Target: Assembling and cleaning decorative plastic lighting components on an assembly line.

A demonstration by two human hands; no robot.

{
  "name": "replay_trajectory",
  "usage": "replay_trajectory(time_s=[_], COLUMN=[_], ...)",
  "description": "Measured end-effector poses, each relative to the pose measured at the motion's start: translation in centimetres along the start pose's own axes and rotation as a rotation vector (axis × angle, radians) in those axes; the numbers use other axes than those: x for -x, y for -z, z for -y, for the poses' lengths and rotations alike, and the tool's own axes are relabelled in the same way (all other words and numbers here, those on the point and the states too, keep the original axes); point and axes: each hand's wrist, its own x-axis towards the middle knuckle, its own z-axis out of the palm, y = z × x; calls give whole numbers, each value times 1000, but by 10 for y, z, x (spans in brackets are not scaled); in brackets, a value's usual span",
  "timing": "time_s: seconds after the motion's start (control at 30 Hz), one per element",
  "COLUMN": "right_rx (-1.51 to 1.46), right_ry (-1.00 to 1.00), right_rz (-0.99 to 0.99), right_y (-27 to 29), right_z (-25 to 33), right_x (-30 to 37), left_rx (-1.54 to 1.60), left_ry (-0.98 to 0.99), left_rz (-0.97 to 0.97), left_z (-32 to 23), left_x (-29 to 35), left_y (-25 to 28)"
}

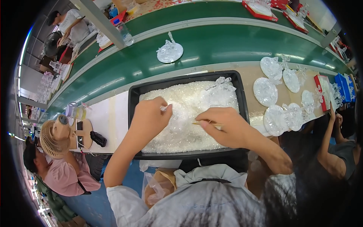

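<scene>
Small clear piece (164, 108) pinched in the left hand's (151, 117) grip, over the near-left part of a black tray (133, 99). Thin pale stick (206, 123) held in the right hand's (223, 126) narrow grip, lying level just right of the left grip, tip toward it. Below both grips, heaped clear beads (189, 132) filling the tray; at the far right corner of the heap, a clear branched ornament (219, 85). Tray set on a pale table (109, 121). Right of the right grip, round clear discs (266, 90) with small clear figures, spread on the table. Beyond the tray, a green belt (227, 45) carrying one more disc (170, 52). Well left of the left grip, a straw-coloured fan (53, 138) and a person in pink (72, 174). Far right, another person's arm (327, 143) near a red box (324, 90).
</scene>
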Motion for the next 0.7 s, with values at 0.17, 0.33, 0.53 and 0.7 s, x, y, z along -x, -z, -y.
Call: replay_trajectory(time_s=[0.17,0.33,0.53,0.7], right_rx=[-280,-538,-496,-339], right_ry=[-241,-325,-296,-202], right_rz=[11,-137,39,-96], right_y=[7,-37,-31,-32], right_z=[5,-22,3,1], right_x=[8,-27,-38,-33], left_rx=[189,479,528,372], left_ry=[33,50,185,85], left_rz=[-263,-397,-206,-305], left_z=[8,4,27,30], left_x=[46,76,87,93], left_y=[20,6,-15,-20])
